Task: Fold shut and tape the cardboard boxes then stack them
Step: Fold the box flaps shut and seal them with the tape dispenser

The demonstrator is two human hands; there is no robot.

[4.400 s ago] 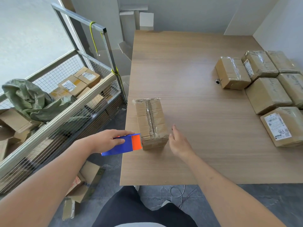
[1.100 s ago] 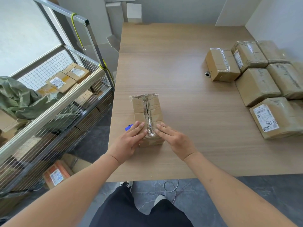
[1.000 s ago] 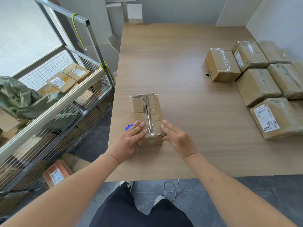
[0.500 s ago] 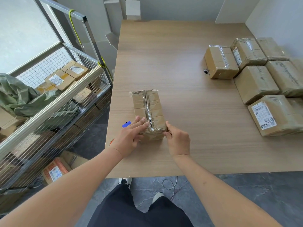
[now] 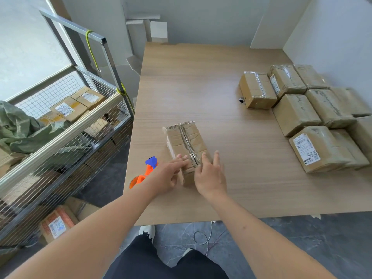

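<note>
Cardboard box lies closed on the wooden table, near the left edge, a tape strip along its top seam. Left hand rests on the box's near left corner — fingers straight, close together, flat on the top. Right hand lies at the near right corner, fingers straight and slightly spread, tips on the top face. Tape dispenser, blue and orange, sits on the table just left of the left hand. Taped boxes are grouped at the far right — one layer, touching. Wire cart stands left of the table.
</note>
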